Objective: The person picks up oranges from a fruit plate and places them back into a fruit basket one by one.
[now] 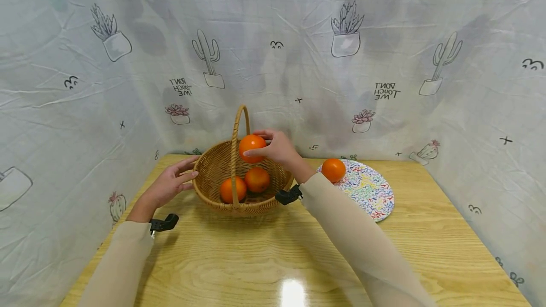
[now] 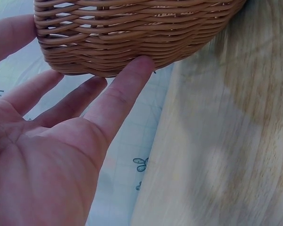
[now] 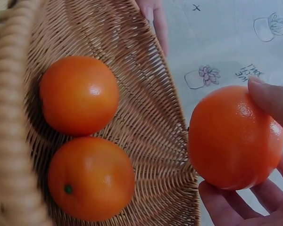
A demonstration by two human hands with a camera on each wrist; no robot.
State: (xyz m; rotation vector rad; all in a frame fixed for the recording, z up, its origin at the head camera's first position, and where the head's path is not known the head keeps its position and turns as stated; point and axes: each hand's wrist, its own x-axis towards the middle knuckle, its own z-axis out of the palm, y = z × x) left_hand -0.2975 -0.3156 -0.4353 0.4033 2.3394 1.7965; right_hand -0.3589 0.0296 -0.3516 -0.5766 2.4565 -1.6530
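My right hand point(image 1: 279, 148) holds an orange point(image 1: 252, 148) above the wicker basket point(image 1: 213, 165), thumb on one side and fingers on the other. In the right wrist view, the held orange point(image 3: 236, 139) shows beside the basket's rim. Two more oranges lie inside: one orange point(image 3: 79, 95) touches another orange point(image 3: 91, 179) that has a small green stem spot. At the basket's left side is my left hand point(image 1: 170, 181). Its fingers are spread, and the thumb point(image 2: 127, 89) rests against the woven wall point(image 2: 132, 37) in the left wrist view.
To the right, a round mat point(image 1: 368, 191) with a multicoloured scribble pattern bears another orange point(image 1: 333, 170). The basket's tall arched handle point(image 1: 234, 155) rises over its middle. A patterned cloth point(image 1: 273, 60) hangs behind the wooden table point(image 1: 239, 259).
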